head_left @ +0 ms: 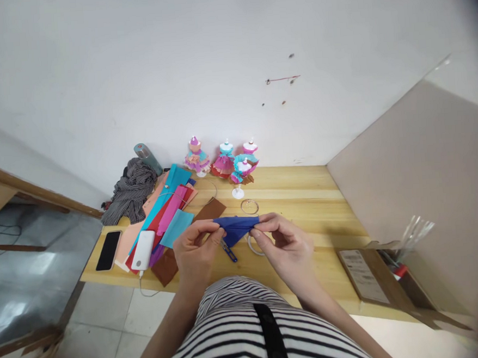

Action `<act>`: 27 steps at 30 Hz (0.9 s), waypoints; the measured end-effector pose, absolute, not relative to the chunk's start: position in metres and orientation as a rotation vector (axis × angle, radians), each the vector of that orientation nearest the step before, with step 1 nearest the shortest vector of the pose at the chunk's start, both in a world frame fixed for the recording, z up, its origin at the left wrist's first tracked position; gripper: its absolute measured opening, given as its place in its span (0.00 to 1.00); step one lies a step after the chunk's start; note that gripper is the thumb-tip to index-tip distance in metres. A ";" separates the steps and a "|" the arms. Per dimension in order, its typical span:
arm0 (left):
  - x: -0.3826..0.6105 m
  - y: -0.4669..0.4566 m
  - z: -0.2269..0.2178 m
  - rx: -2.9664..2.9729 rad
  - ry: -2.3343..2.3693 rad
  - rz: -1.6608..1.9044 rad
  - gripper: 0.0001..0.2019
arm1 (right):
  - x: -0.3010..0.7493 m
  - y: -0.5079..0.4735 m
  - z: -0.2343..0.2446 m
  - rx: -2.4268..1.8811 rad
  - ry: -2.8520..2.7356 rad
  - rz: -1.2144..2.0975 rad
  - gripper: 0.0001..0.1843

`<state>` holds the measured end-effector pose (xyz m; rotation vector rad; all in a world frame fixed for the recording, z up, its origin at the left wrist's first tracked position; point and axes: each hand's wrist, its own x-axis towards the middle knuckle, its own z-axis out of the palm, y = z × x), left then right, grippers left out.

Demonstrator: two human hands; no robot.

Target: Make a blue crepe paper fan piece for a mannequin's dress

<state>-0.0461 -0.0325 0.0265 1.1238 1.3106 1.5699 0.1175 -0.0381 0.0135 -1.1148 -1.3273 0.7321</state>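
Note:
A folded piece of dark blue paper [236,226] is held just above the wooden table [301,196]. My left hand [195,253] pinches its left end and my right hand [287,246] pinches its right end. Both hands are closed on the paper. Small blue-handled scissors [229,251] lie on the table just under the paper, between my hands. A wire ring [249,206] lies beyond the paper.
Coloured paper sheets [170,211] are piled at the left, with a white power bank [143,250] and a black phone [108,249]. Three paper-dressed doll stands [223,161] line the wall. A striped cloth [131,192] lies far left. An open cardboard box [377,278] sits right.

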 end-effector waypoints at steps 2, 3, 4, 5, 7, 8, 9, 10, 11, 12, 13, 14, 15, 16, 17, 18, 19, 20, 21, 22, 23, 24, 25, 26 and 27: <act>-0.046 -0.032 0.026 1.200 1.282 1.576 0.06 | 0.117 -0.038 0.014 -1.114 -1.333 0.726 0.05; -0.047 -0.032 0.025 1.261 1.275 1.580 0.07 | 0.117 -0.038 0.014 -1.111 -1.342 0.721 0.05; -0.047 -0.032 0.025 1.328 1.272 1.584 0.08 | 0.117 -0.038 0.014 -1.106 -1.352 0.712 0.05; -0.048 -0.032 0.025 1.393 1.271 1.587 0.09 | 0.117 -0.038 0.014 -1.100 -1.363 0.698 0.05; -0.048 -0.032 0.024 1.493 1.284 1.598 0.10 | 0.118 -0.038 0.013 -1.081 -1.390 0.656 0.06; -0.049 -0.032 0.024 1.528 1.300 1.604 0.09 | 0.118 -0.037 0.013 -1.072 -1.412 0.632 0.07; -0.049 -0.032 0.023 1.554 1.324 1.609 0.09 | 0.119 -0.037 0.013 -1.065 -1.437 0.602 0.07; -0.049 -0.031 0.022 1.578 1.348 1.614 0.09 | 0.120 -0.037 0.013 -1.060 -1.466 0.574 0.08; -0.049 -0.031 0.021 1.601 1.372 1.618 0.09 | 0.121 -0.036 0.014 -1.060 -1.495 0.549 0.09; -0.048 -0.031 0.019 1.622 1.392 1.621 0.09 | 0.121 -0.036 0.014 -1.063 -1.520 0.525 0.10; -0.048 -0.031 0.018 1.643 1.405 1.626 0.09 | 0.122 -0.035 0.015 -1.069 -1.539 0.505 0.10; -0.048 -0.030 0.017 1.667 1.412 1.634 0.10 | 0.122 -0.035 0.015 -1.074 -1.551 0.484 0.11; -0.049 -0.030 0.017 1.694 1.412 1.643 0.10 | 0.122 -0.035 0.016 -1.078 -1.560 0.466 0.12; -0.049 -0.030 0.016 1.721 1.410 1.655 0.10 | 0.122 -0.035 0.016 -1.080 -1.568 0.448 0.13; -0.049 -0.030 0.016 1.746 1.408 1.665 0.10 | 0.122 -0.035 0.016 -1.079 -1.573 0.431 0.13; -0.049 -0.029 0.016 1.773 1.405 1.670 0.10 | 0.122 -0.035 0.016 -1.079 -1.579 0.413 0.14; -0.050 -0.029 0.017 1.797 1.406 1.670 0.10 | 0.122 -0.035 0.015 -1.081 -1.584 0.397 0.14; -0.050 -0.029 0.017 1.817 1.411 1.664 0.09 | 0.122 -0.034 0.015 -1.083 -1.589 0.383 0.14; -0.051 -0.029 0.017 1.833 1.419 1.655 0.09 | 0.122 -0.034 0.015 -1.084 -1.594 0.368 0.13; -0.051 -0.029 0.017 1.851 1.427 1.644 0.08 | 0.122 -0.034 0.015 -1.084 -1.598 0.353 0.13; -0.052 -0.029 0.017 1.868 1.436 1.636 0.07 | 0.122 -0.033 0.015 -1.084 -1.602 0.340 0.12; -0.052 -0.029 0.017 1.887 1.441 1.634 0.06 | 0.122 -0.033 0.015 -1.086 -1.607 0.328 0.11; -0.052 -0.029 0.017 1.904 1.446 1.635 0.06 | 0.122 -0.033 0.015 -1.089 -1.614 0.319 0.10; -0.052 -0.029 0.017 1.917 1.448 1.639 0.05 | 0.122 -0.032 0.015 -1.097 -1.621 0.313 0.10; -0.051 -0.028 0.017 1.922 1.447 1.644 0.04 | 0.122 -0.032 0.016 -1.107 -1.626 0.312 0.09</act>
